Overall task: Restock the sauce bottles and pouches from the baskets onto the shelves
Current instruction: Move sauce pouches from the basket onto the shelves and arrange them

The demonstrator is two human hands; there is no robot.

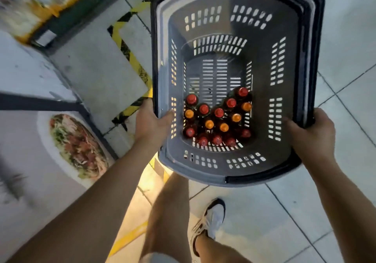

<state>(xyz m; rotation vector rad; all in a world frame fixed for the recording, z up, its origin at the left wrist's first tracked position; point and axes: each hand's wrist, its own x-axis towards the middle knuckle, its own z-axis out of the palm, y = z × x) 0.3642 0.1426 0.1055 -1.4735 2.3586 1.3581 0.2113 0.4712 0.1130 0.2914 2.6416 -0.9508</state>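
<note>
a grey slotted basket point(230, 28) is held up above the tiled floor point(345, 39) by both hands. its left rim is grasped by the left hand point(151, 120), the thumb hooked over the edge onto the inner wall and the fingers hidden beneath. its right rim, together with the folded dark handle point(314, 59) lying along that side, is grasped by the right hand point(313, 134), whose fingers are curled under and out of sight.

the sauce bottles point(217, 118) are seen standing upright on the basket's bottom, packed together at the end nearer the person; only their caps are shown clearly, some red, some orange. the far part of the bottom is left bare.

at the left, a low surface bearing a picture of a dish of food point(78, 144) is seen, and yellow-and-black hazard tape point(130, 57) is laid on the floor beside it. blurred yellow packages point(40, 0) are visible at the upper left. below the basket, bare legs and a white and black shoe point(209, 224) are seen.
</note>
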